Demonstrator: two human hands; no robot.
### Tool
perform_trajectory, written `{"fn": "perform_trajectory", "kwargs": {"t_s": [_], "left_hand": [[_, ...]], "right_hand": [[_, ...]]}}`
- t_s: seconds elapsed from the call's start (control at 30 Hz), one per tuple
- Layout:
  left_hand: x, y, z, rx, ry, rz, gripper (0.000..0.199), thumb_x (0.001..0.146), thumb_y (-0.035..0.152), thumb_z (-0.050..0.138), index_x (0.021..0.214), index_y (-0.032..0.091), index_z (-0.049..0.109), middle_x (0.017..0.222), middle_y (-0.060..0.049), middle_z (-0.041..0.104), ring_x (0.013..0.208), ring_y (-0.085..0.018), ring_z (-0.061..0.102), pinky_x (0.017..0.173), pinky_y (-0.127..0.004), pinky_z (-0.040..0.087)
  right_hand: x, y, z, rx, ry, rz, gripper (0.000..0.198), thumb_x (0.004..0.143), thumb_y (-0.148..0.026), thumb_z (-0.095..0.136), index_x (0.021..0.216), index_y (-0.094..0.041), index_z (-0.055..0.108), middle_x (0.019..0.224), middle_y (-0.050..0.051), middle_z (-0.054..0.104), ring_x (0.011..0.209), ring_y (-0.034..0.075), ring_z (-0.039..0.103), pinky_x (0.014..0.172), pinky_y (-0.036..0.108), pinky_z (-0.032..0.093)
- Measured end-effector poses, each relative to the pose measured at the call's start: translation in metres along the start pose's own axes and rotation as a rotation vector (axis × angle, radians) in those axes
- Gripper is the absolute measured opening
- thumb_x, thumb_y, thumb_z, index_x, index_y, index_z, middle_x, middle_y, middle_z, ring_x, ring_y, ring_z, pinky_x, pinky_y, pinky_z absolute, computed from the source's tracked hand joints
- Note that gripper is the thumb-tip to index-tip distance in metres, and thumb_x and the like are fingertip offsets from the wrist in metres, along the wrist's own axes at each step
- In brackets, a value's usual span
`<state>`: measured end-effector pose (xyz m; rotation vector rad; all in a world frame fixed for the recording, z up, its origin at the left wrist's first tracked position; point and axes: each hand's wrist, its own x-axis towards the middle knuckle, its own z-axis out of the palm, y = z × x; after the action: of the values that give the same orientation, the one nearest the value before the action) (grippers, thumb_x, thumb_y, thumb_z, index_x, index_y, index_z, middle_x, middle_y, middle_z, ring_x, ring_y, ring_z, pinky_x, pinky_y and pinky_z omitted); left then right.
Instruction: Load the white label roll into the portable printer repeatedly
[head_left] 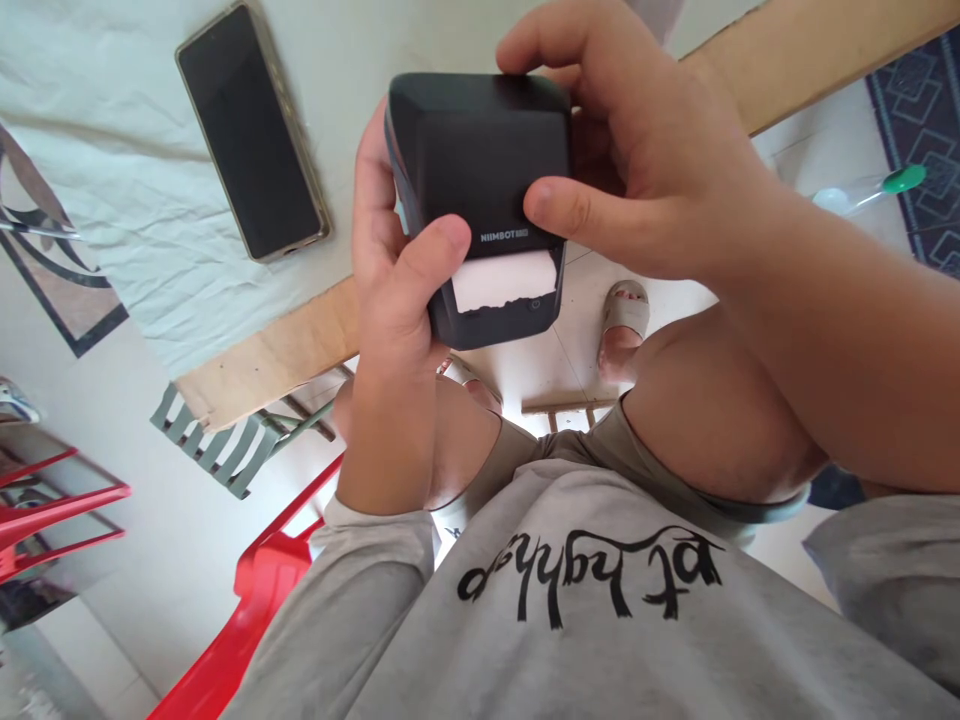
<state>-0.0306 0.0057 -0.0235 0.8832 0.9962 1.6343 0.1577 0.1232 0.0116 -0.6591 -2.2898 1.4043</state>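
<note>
A small black label printer is held above my lap, near the table's edge. A strip of white label paper sticks out of its slot. My left hand grips the printer from the left side, thumb resting next to the paper slot. My right hand wraps over its top and right side, with the thumb pressed on the front by the brand lettering.
A black smartphone lies face up on the pale cloth of the wooden-edged table. A red plastic chair is under me. My sandalled foot rests on the tiled floor. A green-capped item lies at right.
</note>
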Motion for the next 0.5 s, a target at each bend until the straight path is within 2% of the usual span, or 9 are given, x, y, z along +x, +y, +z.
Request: {"fn": "perform_trajectory", "kwargs": {"t_s": [0.07,0.17,0.23,0.3,0.33,0.4,0.47,0.5], "left_hand": [[0.002,-0.002,-0.001,0.013,0.014,0.006,0.07,0.073,0.055,0.098,0.134,0.038,0.069,0.125,0.005,0.083,0.136,-0.032,0.077,0.121,-0.051,0.066],[0.005,-0.002,-0.001,-0.022,0.042,-0.012,0.067,0.07,0.051,0.099,0.13,0.039,0.072,0.121,0.005,0.083,0.155,-0.036,0.066,0.128,-0.054,0.062],[0.007,0.0,0.0,-0.042,0.035,-0.009,0.065,0.067,0.05,0.1,0.126,0.041,0.074,0.12,0.006,0.084,0.166,-0.037,0.057,0.133,-0.056,0.059],[0.009,0.003,-0.001,-0.065,-0.007,-0.028,0.067,0.066,0.056,0.099,0.125,0.039,0.074,0.119,0.005,0.085,0.169,-0.038,0.053,0.141,-0.058,0.053],[0.01,0.005,-0.002,-0.081,-0.025,-0.047,0.064,0.069,0.058,0.095,0.125,0.036,0.073,0.12,0.004,0.086,0.169,-0.038,0.053,0.146,-0.058,0.048],[0.012,0.007,-0.006,-0.113,-0.012,-0.077,0.043,0.083,0.052,0.079,0.119,0.03,0.071,0.123,0.003,0.086,0.168,-0.035,0.053,0.152,-0.053,0.039],[0.013,0.007,-0.008,-0.11,0.058,-0.094,0.021,0.094,0.039,0.063,0.11,0.027,0.069,0.122,0.002,0.087,0.166,-0.031,0.055,0.154,-0.047,0.034],[0.014,0.007,-0.008,-0.096,0.075,-0.102,0.018,0.099,0.035,0.056,0.107,0.026,0.069,0.12,0.001,0.087,0.165,-0.03,0.057,0.154,-0.046,0.034]], "right_hand": [[0.0,0.0,-0.001,-0.022,-0.009,-0.033,0.097,0.096,-0.077,0.057,0.165,-0.011,0.046,0.138,0.006,0.059,0.091,-0.007,0.045,0.082,0.01,0.046],[0.001,-0.003,-0.003,-0.101,-0.027,-0.031,0.084,0.099,-0.067,0.057,0.164,-0.016,0.049,0.146,0.004,0.056,0.091,-0.007,0.041,0.084,0.012,0.042],[0.002,-0.003,-0.003,-0.13,-0.034,-0.04,0.081,0.101,-0.066,0.053,0.165,-0.016,0.049,0.149,0.004,0.055,0.096,-0.006,0.043,0.087,0.013,0.041],[0.004,0.002,0.0,-0.137,-0.02,-0.127,0.085,0.105,-0.071,0.046,0.166,-0.012,0.047,0.154,0.005,0.054,0.108,-0.004,0.051,0.098,0.013,0.047],[0.005,0.006,0.002,-0.14,-0.009,-0.165,0.086,0.106,-0.072,0.042,0.166,-0.01,0.047,0.155,0.007,0.053,0.117,-0.003,0.056,0.108,0.014,0.049],[0.009,0.014,0.006,-0.122,0.047,-0.221,0.087,0.108,-0.074,0.039,0.165,-0.009,0.048,0.154,0.008,0.056,0.135,0.001,0.059,0.124,0.016,0.05],[0.013,0.02,0.01,-0.08,0.082,-0.204,0.088,0.109,-0.076,0.04,0.166,-0.008,0.047,0.152,0.008,0.058,0.137,0.001,0.06,0.127,0.017,0.052],[0.015,0.022,0.011,-0.055,0.092,-0.204,0.091,0.109,-0.079,0.039,0.166,-0.008,0.046,0.153,0.008,0.057,0.135,0.0,0.06,0.127,0.015,0.053]]}}
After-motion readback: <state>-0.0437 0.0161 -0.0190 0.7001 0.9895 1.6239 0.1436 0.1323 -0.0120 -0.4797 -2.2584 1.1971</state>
